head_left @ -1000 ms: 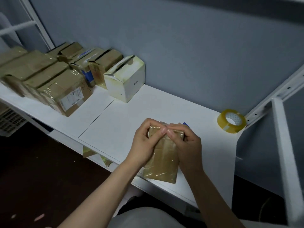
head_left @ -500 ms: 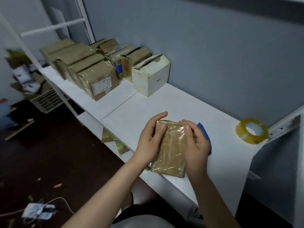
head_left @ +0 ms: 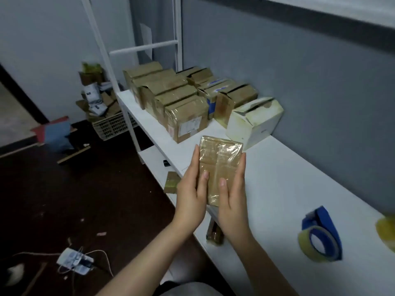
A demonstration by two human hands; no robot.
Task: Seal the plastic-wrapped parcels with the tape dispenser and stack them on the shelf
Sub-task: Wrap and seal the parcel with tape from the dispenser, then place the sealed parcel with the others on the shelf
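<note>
Hands first: our left hand (head_left: 190, 189) and right hand (head_left: 233, 195) each have a grip on one long side of a plastic-wrapped parcel (head_left: 220, 165), thumbs on its top face, holding it up over the front edge of the shelf (head_left: 288, 178). The tape dispenser (head_left: 320, 238) lies on the shelf to our right, untouched by either hand, so we judge this parcel sealed and only its stacking left. Farther along, a row of wrapped parcels (head_left: 171, 97) already stands beside a white box (head_left: 254, 120).
</note>
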